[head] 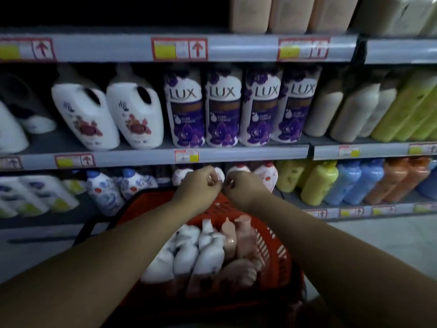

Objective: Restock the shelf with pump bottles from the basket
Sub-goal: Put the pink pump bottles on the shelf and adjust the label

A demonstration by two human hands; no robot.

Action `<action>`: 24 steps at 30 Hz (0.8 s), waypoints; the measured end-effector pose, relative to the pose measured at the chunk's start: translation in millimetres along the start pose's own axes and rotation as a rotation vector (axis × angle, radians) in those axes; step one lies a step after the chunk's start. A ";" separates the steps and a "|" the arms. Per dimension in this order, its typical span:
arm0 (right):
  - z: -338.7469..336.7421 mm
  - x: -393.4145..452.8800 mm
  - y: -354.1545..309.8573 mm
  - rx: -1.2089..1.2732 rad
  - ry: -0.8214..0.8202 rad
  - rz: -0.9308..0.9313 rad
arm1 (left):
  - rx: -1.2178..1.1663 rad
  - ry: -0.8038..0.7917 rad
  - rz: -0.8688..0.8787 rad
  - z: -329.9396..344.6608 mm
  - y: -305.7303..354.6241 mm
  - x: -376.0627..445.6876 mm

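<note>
A red basket (280,254) sits low in the middle, under my forearms. It holds several white pump bottles (208,254) and pink pump bottles (244,240) lying side by side. My left hand (201,182) and my right hand (240,185) are raised above the basket's far rim, close together with curled fingers. They are in front of a white bottle with a red flower print (220,174) on the lower shelf. It is too blurred to tell whether either hand grips it.
The lower shelf also carries blue-and-white bottles (106,192), yellow bottles (318,183), blue bottles (350,181) and orange ones (397,178). On the middle shelf (142,157) stand white jugs (132,110) and purple Lux bottles (223,107). Pale floor (390,237) lies at the right.
</note>
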State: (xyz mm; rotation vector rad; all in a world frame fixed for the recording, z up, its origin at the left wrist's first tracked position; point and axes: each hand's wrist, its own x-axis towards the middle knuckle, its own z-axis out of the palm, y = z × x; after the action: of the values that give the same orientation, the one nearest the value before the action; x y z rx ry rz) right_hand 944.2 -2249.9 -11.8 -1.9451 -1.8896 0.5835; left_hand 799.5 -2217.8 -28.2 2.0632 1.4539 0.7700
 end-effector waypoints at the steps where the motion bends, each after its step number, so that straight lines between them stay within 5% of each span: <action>1: 15.3 -4.0 9.7 0.017 -0.042 0.023 | 0.012 -0.060 -0.036 9.7 -9.2 -8.5; 12: 115.5 -28.2 95.4 0.006 -0.341 0.296 | 0.075 -0.409 -0.267 84.3 -80.9 -66.7; 24: 181.3 -4.6 99.5 -0.214 -0.397 0.189 | 0.075 -0.526 -0.375 96.8 -120.2 -71.6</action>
State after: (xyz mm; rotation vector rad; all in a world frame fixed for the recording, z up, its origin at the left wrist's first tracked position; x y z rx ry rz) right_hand 932.3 -2262.6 -217.9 -2.3003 -2.0825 0.9151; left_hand 767.0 -2256.1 -190.7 1.7770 1.4974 0.0164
